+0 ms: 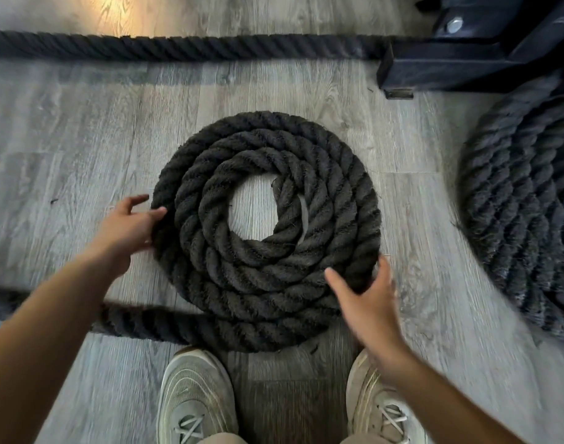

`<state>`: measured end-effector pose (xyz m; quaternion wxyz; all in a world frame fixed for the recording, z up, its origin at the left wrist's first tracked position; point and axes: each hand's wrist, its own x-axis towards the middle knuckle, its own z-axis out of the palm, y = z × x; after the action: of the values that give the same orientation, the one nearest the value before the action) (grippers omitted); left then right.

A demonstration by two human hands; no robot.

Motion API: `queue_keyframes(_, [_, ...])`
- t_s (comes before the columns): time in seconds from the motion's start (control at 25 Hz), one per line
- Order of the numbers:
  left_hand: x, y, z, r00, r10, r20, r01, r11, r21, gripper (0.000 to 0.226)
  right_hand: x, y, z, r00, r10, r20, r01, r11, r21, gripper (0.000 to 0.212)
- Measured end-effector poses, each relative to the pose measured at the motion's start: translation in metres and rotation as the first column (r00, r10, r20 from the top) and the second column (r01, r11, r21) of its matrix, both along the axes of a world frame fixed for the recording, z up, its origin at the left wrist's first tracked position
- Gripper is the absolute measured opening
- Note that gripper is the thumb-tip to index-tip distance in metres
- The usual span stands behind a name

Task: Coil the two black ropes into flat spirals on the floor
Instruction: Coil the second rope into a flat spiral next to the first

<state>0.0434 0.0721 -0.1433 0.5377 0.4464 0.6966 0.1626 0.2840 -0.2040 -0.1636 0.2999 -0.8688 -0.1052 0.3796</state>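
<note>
A thick black rope lies coiled in a flat spiral (264, 277) on the grey wood floor, with a bare hole at its centre. Its loose tail (139, 322) runs off to the left along the near side. My left hand (128, 225) rests against the spiral's left outer edge, fingers spread. My right hand (367, 299) is at the lower right edge, fingers apart, touching the outer turn. A second coiled black rope (524, 219) lies at the right, partly cut off by the frame.
A straight stretch of black rope (178, 48) crosses the floor at the back. A black metal frame base (466, 65) with a bolt stands at the back right. My two light sneakers (194, 398) are just below the spiral.
</note>
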Motion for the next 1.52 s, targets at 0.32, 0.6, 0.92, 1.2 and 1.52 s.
queue_keyframes(0.32, [0.005, 0.02, -0.019, 0.984, -0.113, -0.14, 0.123, 0.99, 0.072, 0.047, 0.011, -0.001, -0.029, 0.996, 0.058, -0.067, -0.054, 0.997, 0.06, 0.114])
queue_keyframes(0.6, [-0.009, -0.081, -0.041, 0.994, 0.112, 0.017, -0.109, 0.985, -0.132, 0.052, 0.111, 0.065, -0.008, 0.974, 0.057, 0.218, -0.077, 0.994, 0.083, 0.066])
queue_keyframes(0.92, [-0.001, -0.015, -0.012, 0.993, 0.109, 0.047, -0.113, 0.991, 0.069, 0.057, 0.0, 0.01, 0.011, 0.999, -0.029, 0.03, 0.027, 0.999, 0.044, 0.088])
queue_keyframes(1.2, [0.025, 0.026, -0.023, 0.984, -0.097, -0.149, 0.123, 0.977, 0.175, 0.049, -0.012, -0.016, -0.011, 0.999, 0.044, 0.016, -0.045, 0.996, 0.083, 0.094])
queue_keyframes(1.52, [0.014, -0.051, 0.013, 0.977, -0.1, -0.188, 0.07, 0.985, -0.159, 0.027, 0.116, 0.07, 0.002, 0.994, 0.004, 0.114, -0.024, 0.985, 0.17, 0.059])
